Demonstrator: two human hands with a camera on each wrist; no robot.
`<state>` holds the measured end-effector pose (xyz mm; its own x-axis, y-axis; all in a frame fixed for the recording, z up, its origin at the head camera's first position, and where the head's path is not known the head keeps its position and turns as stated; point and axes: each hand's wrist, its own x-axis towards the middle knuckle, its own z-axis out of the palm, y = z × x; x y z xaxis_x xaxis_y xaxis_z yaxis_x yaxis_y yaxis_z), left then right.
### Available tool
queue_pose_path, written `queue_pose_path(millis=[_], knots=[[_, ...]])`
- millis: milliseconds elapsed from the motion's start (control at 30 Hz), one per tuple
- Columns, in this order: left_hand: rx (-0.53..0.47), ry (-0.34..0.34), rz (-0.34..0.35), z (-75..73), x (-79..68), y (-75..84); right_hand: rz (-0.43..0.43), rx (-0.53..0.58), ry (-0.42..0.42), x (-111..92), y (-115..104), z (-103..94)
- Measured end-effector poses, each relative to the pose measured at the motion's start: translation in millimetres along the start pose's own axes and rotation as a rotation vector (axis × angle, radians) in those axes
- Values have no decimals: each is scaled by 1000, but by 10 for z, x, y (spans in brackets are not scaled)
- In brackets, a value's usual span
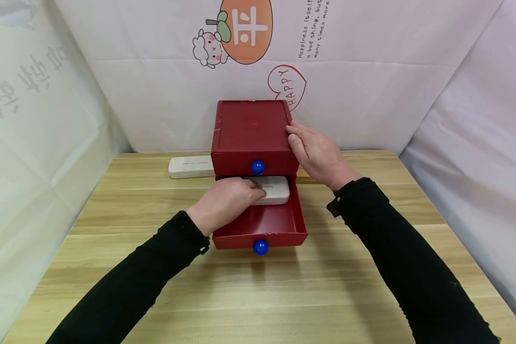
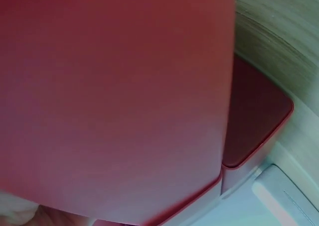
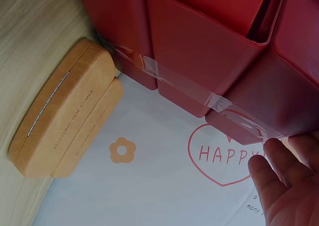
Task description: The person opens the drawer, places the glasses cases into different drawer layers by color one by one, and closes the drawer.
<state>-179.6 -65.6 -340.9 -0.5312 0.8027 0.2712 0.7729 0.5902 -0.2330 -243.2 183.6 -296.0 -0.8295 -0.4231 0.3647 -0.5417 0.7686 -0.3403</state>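
In the red drawer [image 1: 268,220], a white, round-cornered case [image 1: 277,189] with lettering.

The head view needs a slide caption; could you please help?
Left hand holding a white case in an open red drawer, right hand touching the cabinet.

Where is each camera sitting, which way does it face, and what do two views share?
Head: worn on the head, facing forward and down at the red drawer box; left hand, right hand and black sleeves show.
Left wrist: worn there, facing the box's red surface up close; a pale patch lower left may be skin.
Right wrist: worn there, facing the box and a tan case beside it; fingers show lower right.
Shared: head and right wrist both show the HAPPY heart.
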Motion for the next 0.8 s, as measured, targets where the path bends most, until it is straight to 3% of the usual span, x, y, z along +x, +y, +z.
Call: queue_pose_path(millis=[800], knots=[[91,49,-57,91,8,-46,-5,37,-6,-11,24,1]])
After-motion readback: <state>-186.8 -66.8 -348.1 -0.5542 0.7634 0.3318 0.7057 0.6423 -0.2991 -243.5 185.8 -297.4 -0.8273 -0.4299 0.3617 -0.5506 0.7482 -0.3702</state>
